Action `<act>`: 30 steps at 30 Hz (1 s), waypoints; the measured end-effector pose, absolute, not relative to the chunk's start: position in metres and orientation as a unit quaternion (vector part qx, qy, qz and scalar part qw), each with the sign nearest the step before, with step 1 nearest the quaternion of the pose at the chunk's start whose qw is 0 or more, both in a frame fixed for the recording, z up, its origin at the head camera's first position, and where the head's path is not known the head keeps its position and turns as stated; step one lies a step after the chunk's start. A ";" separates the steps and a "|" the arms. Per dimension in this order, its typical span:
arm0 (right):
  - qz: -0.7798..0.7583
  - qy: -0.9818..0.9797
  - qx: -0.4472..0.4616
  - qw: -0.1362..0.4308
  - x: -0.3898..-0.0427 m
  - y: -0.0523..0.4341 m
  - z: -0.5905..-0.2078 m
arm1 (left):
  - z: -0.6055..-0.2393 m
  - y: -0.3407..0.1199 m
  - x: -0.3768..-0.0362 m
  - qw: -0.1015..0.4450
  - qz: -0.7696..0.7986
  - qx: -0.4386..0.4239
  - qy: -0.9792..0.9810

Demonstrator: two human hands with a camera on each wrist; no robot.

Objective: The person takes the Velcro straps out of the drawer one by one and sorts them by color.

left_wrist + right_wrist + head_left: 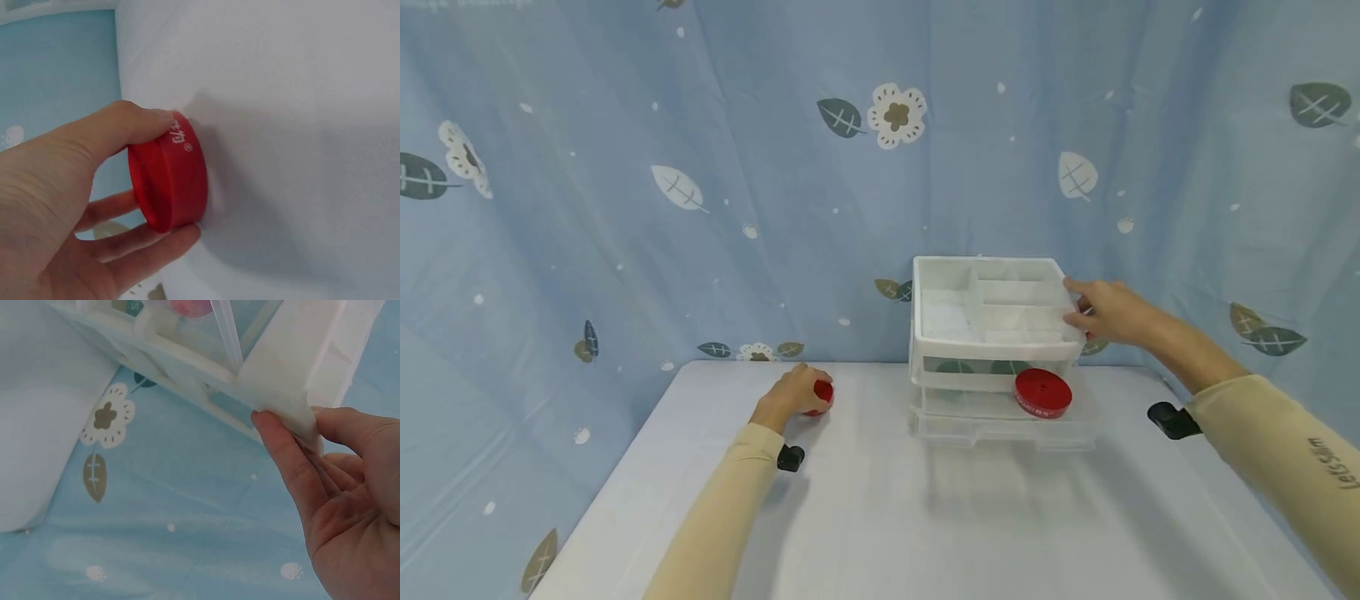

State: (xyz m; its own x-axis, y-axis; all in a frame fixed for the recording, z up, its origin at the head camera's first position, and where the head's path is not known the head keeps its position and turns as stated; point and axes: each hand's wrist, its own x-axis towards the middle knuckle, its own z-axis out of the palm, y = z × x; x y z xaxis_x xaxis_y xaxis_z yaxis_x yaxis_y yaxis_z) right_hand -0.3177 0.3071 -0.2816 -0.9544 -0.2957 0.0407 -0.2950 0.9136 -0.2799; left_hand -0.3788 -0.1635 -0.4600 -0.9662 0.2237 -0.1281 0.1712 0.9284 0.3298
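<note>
Red roll (pixel 170 181) pinched on edge by left hand (pixel 790 398), thumb (pixel 119 128) on top, fingers (pixel 140 247) curled underneath, resting against white surface (pixel 865 517) toward its left rear. Printed lettering visible on rim of roll. Second red roll (pixel 1042 393) lying inside lower open drawer of clear plastic organizer (pixel 992 350), at right rear of surface. Right hand (pixel 1108 312) gripping top right corner of organizer, thumb (pixel 284 456) pressed against white rim, fingers wrapped round far side. Top tray split into compartments. Blue curtain (pixel 700 167) with leaf and flower print hanging behind. Beige sleeves on both arms.
</note>
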 end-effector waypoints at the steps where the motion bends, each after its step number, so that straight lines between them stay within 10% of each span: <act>1: -0.146 0.978 -0.148 0.002 -0.318 0.308 -0.282 | -0.461 -0.164 -0.380 0.080 0.163 0.102 0.978; 30: -0.154 0.975 -0.157 0.004 -0.315 0.313 -0.282 | -0.431 -0.152 -0.365 0.076 0.141 0.158 0.974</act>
